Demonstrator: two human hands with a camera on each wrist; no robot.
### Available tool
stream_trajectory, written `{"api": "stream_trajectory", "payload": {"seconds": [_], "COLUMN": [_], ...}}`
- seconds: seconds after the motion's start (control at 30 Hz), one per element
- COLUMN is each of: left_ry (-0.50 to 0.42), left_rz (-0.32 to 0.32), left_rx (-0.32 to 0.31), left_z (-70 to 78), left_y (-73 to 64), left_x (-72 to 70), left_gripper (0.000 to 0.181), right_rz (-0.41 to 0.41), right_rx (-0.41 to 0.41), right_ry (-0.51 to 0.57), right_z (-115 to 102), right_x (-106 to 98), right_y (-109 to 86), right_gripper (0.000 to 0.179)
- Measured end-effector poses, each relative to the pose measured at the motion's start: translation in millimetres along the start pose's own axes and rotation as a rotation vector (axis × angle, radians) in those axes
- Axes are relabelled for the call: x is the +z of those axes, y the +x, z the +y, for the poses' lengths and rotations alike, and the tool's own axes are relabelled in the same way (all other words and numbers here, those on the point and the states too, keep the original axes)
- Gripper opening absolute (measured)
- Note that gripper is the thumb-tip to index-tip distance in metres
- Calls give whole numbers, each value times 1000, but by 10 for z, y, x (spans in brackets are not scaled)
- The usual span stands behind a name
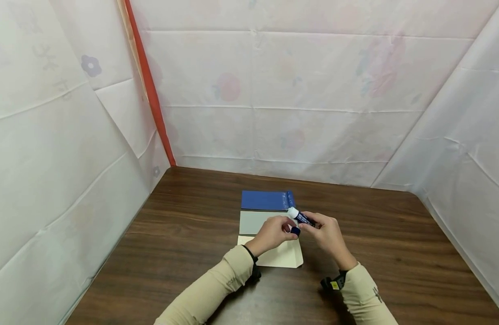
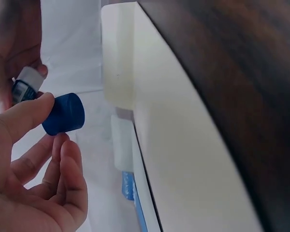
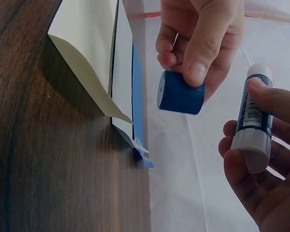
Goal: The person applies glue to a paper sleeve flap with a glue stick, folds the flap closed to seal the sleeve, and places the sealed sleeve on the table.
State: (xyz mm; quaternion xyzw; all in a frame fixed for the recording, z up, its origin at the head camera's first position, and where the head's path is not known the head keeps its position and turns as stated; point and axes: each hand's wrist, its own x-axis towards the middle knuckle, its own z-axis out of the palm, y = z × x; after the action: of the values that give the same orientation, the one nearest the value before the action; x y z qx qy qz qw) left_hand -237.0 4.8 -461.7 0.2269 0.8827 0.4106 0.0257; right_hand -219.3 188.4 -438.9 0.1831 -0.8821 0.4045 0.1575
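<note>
My left hand (image 1: 271, 232) pinches a dark blue glue stick cap (image 2: 67, 113) between thumb and fingers. A glue stick (image 3: 253, 111), with a blue label and white ends, is gripped in my right hand (image 1: 328, 234), to the right of the cap and apart from it. Under and beyond the hands lie three envelopes in a column. The blue envelope (image 1: 261, 200) is farthest, with whitish smears by its right-hand flap. In the middle is the grey-green envelope (image 1: 251, 222), partly covered by my left hand. Nearest is the cream envelope (image 1: 279, 256), its flap on the right.
The envelopes lie on a dark wood table (image 1: 184, 234). White printed sheeting (image 1: 314, 90) rises behind the table and along both sides. A red strip (image 1: 151, 90) runs down the back left corner.
</note>
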Motion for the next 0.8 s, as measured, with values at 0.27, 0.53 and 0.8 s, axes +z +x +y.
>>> {"api": "stream_trajectory", "payload": {"seconds": [0.27,0.53,0.8], "left_ry": [93,298,402], "left_rz": [6,73,52], "left_rx": [18,76,73], "left_z": [68,135,201], "left_y": [47,71,97], "left_x": [96,178,199], "left_gripper": [22,17,21], "right_rz": [24,52,24], "right_rx": [-17,-56,-30], "right_ry": [-10,-31,-19], "right_z": [0,24,23], "right_x": [-2,-17,-34], "right_y": [0,3,6], "right_gripper": [27,29,29]}}
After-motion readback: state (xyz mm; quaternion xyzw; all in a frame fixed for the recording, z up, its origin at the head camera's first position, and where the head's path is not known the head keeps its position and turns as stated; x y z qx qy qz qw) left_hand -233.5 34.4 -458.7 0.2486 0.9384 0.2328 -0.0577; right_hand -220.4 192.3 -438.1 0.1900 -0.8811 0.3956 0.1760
